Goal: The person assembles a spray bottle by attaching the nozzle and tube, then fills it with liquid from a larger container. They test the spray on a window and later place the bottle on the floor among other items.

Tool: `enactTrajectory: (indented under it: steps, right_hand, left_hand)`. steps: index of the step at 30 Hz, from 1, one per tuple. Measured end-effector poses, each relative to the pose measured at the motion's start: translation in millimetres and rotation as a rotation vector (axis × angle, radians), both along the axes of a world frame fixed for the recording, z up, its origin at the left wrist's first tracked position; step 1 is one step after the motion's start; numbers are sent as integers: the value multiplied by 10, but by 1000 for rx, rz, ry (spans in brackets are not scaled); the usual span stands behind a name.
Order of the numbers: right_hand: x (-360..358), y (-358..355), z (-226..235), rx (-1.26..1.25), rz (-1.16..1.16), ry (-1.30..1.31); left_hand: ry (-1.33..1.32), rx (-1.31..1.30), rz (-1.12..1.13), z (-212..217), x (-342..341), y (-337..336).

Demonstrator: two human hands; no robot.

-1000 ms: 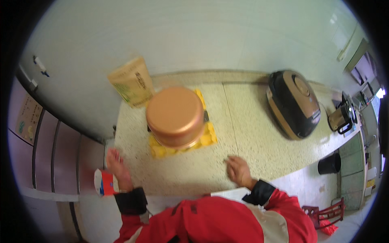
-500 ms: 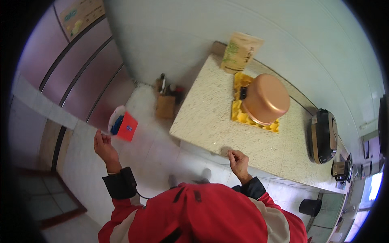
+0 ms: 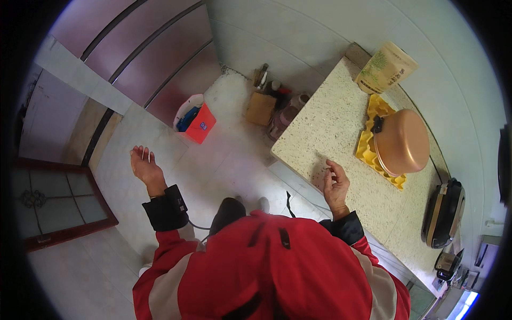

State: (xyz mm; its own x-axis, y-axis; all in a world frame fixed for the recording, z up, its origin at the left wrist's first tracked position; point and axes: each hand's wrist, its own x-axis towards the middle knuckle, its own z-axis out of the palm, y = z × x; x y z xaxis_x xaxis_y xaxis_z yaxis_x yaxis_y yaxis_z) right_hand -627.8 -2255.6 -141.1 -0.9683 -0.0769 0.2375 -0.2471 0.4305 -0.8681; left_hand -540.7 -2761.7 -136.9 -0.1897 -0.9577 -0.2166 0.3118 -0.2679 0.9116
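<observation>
My left hand [image 3: 147,168] hangs over the floor with its fingers spread and nothing in it. Beyond it on the floor stands a red and white bin [image 3: 205,127] with something dark blue inside. My right hand [image 3: 336,186] is at the front edge of the speckled countertop [image 3: 312,136], its fingers loosely bent and apart, holding nothing that shows. Whether it touches the counter I cannot tell. Farther right, a copper-coloured pot [image 3: 408,143] lies tipped on a yellow egg tray [image 3: 367,147].
A tan pouch [image 3: 385,68] stands at the counter's back corner. A black rice cooker [image 3: 445,213] sits at the far right. On the floor beside the counter are a cardboard box [image 3: 261,108] and jars [image 3: 282,120]. A brown-framed glass door [image 3: 61,200] is at left.
The view has swung, so the counter, pot and bin appear farther right. My left hand has gone from closed fingers to spread ones, and my right hand's fingers have loosened.
</observation>
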Motion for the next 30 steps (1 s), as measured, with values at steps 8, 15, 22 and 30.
enactTrajectory:
  steps: [8, 15, 22, 30]
  right_hand:
    - [-212, -612, -139, 70, 5, 30]
    - [-523, -1877, -231, 62, -5, -77]
    - [-1236, -3189, -736, 125, 180, -138]
    - [-2412, -4120, -1474, 300, 329, -402]
  left_hand:
    - [-80, 57, -16, -378, -400, -506]
    - [-127, 132, -194, -768, -1082, -1479]
    - [-230, 178, -531, -1225, -1671, -1712]
    - [-494, 327, -903, -1886, -2296, -969]
